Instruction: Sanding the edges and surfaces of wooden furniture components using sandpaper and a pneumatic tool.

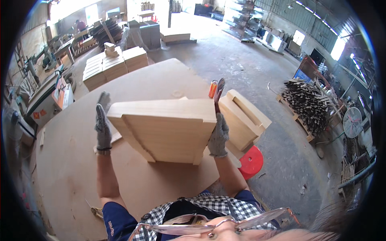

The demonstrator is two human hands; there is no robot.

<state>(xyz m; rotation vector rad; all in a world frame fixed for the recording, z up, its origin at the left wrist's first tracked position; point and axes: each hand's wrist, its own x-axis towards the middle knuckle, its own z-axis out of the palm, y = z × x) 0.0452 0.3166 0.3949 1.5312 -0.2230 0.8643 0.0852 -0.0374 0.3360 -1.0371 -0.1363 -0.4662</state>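
A pale wooden box-like piece [169, 134] stands tilted on the large brown board-topped table [68, 160]. It has a thick top edge and a recessed face toward me. My left hand [103, 128], in a grey knit glove, is beside its left end with fingers stretched upward and apart from the wood. Against its right edge lies my gloved right hand [218, 138], gripping there; some of its fingers are hidden. Just above that hand are a slim dark shape I cannot make out and a small orange object [212, 89]. A second pale wooden piece [243, 118] with a slot lies to the right.
A red round stool [251, 162] stands by the table's right edge. Stacked pale wooden pieces [114, 66] sit beyond the far left side. On the right, a pallet carries a heap of thin dark strips [307, 106], near a fan [353, 121]. A person works far left.
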